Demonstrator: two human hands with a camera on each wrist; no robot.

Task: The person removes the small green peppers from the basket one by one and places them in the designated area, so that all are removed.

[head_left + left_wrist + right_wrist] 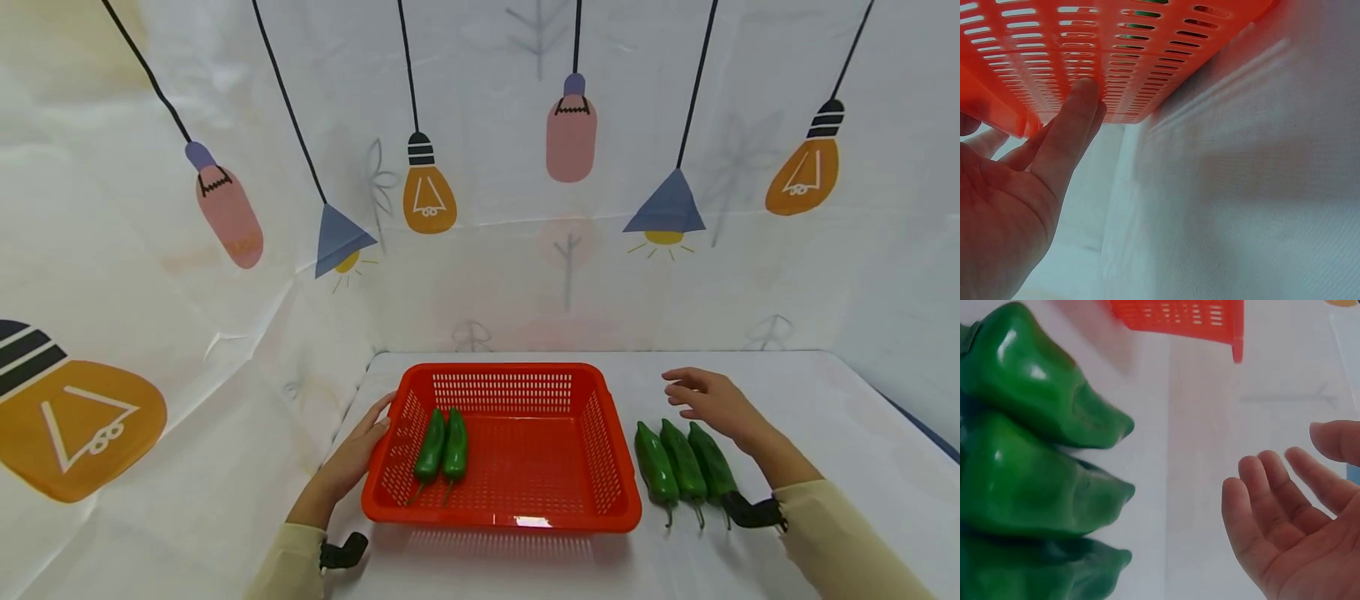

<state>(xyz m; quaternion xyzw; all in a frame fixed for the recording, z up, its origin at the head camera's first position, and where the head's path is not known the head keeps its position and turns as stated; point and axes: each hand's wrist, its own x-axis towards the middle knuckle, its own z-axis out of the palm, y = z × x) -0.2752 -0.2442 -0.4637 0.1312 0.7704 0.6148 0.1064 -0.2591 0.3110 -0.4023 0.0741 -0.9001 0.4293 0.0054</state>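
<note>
A red plastic basket with slotted walls stands on the white table, and two green peppers lie side by side in its left part. My left hand is at the basket's left side, with straight fingers resting against the slotted outer wall in the left wrist view. To the right of the basket, three green peppers lie in a row, stems toward me. My right hand hovers just beyond their tips, fingers loosely bent and holding nothing. The right wrist view shows these peppers beside the bare palm.
A white sheet printed with lamps and bulbs hangs behind and to the left of the table. White table surface extends right of the three peppers. Each wrist carries a black strap mount.
</note>
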